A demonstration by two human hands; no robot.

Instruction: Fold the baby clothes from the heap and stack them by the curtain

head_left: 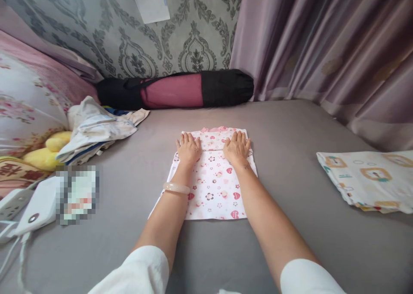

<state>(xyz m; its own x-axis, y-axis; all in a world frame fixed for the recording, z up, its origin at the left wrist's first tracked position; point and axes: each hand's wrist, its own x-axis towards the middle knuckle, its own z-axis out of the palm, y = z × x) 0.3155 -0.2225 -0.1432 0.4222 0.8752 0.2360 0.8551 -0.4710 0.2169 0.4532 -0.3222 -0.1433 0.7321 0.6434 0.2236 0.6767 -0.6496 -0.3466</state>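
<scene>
A white garment printed with pink hearts and flowers lies flat on the grey bed sheet. Its far end is folded over toward me in a band, and a bit of pink trim shows along the far edge. My left hand rests palm down on the left side of the folded band, fingers spread. On the band's right side my right hand also lies flat with fingers apart. Neither hand grips the cloth. A pale bangle circles my left wrist.
A folded patterned cloth lies at the right. Piled clothes, a yellow plush and a white device with cables are at the left. A black and maroon roll bag lies along the wall; curtains hang at the right.
</scene>
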